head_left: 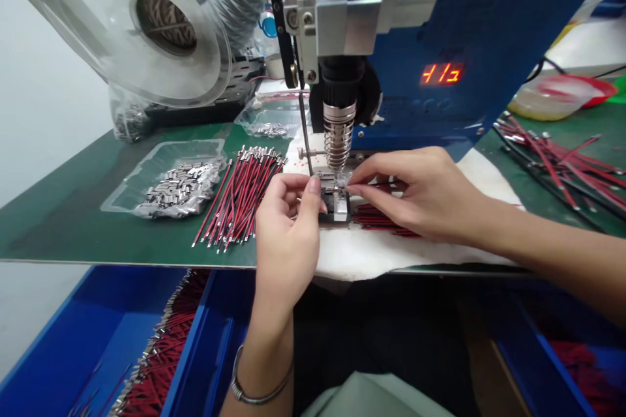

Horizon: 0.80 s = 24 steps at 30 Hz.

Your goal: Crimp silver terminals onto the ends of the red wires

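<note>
My left hand [288, 221] is curled, thumb and fingers pinched together just left of a small metal fixture [337, 199] under the machine's ribbed nozzle [339, 137]. What it pinches is too small to name. My right hand [420, 192] reaches in from the right, fingertips pressed together at the fixture, resting over a pile of red and black wires [376, 216]. A bundle of red and black wires with metal ends [239, 199] lies just left of my left hand. A bracelet sits on my left wrist.
A clear bag of small metal parts [178, 187] lies on the green mat [73, 221]. A large clear reel [132, 19] hangs top left. The blue machine [489, 26] shows a red display. More wires [562, 163] lie at right. Blue bins [98, 339] with wires sit below.
</note>
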Available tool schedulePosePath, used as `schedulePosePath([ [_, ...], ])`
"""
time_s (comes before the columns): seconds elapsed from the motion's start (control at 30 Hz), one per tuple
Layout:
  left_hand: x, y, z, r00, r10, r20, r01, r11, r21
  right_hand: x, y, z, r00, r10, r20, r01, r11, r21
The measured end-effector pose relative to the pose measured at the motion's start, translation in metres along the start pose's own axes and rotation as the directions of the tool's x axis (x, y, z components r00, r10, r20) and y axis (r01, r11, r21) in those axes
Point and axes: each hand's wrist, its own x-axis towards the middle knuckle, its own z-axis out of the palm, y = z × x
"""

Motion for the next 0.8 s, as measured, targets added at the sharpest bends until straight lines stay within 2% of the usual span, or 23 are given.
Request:
schedulePosePath([
  [0.33,0.001,-0.003,0.0,1.0,-0.005,0.008,0.005,0.999,-0.052,-0.002,-0.001,-0.002,1.0,-0.006,0.005,0.006,1.0,0.008],
  [0.57,0.001,-0.001,-0.002,1.0,-0.006,0.023,0.008,0.996,-0.084,-0.001,-0.006,-0.004,0.982,-0.167,-0.089,0.162,0.985,-0.067],
  [0.8,0.0,0.004,-0.001,0.998,-0.05,0.034,0.052,0.997,-0.05,-0.002,-0.02,-0.015,0.911,-0.363,-0.195,0.332,0.927,-0.175],
])
